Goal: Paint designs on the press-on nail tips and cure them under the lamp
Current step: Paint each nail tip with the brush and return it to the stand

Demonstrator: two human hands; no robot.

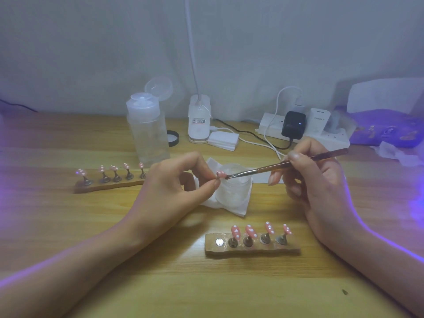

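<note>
1. The wooden desk (68,226) carries everything, with purple light falling across its right side.
2. A clear plastic bottle (148,131) with its flip cap open stands at the back, left of a white lamp base (199,120) and a power strip (321,134).
3. The left hand (169,191) is pinched shut, thumb and forefinger holding one pink nail tip (220,173) just above a small clear jar (234,187) that sits on a white wipe (238,207).
4. The right hand (321,187) grips a thin brush (286,165) like a pen; its bristles touch the held nail tip.
5. A far holder strip (107,183) to the left of the left hand bears five pink dotted tips on stands.
6. A near holder strip (252,246), between the two forearms, bears four pink dotted tips, and its leftmost spot shows a bare metal disc (219,242).
</note>
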